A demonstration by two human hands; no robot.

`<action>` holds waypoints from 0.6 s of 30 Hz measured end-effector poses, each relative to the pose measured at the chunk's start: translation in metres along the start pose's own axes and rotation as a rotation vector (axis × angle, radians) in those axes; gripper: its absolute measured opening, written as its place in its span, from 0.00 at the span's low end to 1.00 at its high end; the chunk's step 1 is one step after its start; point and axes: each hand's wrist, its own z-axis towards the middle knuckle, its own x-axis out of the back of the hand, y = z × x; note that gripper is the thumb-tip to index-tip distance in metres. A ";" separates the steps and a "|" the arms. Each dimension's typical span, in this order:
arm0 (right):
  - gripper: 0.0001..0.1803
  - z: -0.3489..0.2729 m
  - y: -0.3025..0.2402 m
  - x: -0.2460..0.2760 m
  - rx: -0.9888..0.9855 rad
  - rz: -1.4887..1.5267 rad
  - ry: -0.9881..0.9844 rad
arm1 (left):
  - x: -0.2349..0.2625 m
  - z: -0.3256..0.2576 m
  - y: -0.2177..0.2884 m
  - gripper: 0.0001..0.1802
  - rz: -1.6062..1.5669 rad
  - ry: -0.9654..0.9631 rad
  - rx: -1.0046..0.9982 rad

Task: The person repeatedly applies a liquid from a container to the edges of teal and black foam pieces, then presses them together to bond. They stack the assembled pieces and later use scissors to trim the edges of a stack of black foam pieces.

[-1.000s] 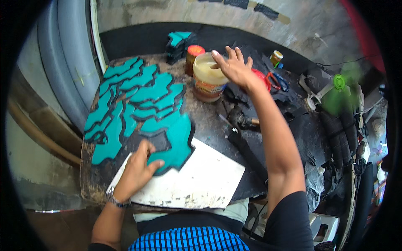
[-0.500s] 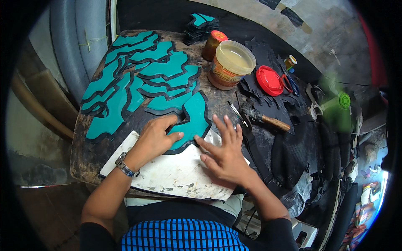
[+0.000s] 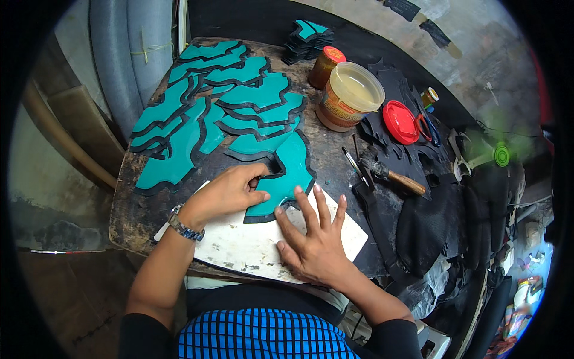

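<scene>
Here the open tub (image 3: 351, 96) holds pale glue, red lid (image 3: 400, 121) beside.

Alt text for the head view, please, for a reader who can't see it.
Both hands press a teal, black-edged cut piece onto a white board: left hand on its near edge, right hand flat beside it. More teal pieces cover the worn table; an open tub and red lid stand behind.

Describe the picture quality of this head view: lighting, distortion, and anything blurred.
Head view: soft, even light, no harsh glare; fisheye bends the table edge and leaves a black rim; hands and teal piece are sharp; a green blur smears the right side.
</scene>
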 end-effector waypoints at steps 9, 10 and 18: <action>0.24 0.010 0.020 0.002 -0.001 -0.206 0.088 | 0.003 0.004 0.002 0.17 -0.004 -0.050 0.091; 0.25 0.009 0.018 0.001 0.024 -0.183 0.063 | 0.003 0.004 0.002 0.18 -0.017 -0.054 0.096; 0.26 0.002 -0.029 -0.012 0.139 -0.160 0.057 | 0.002 0.007 -0.001 0.20 -0.011 -0.061 0.099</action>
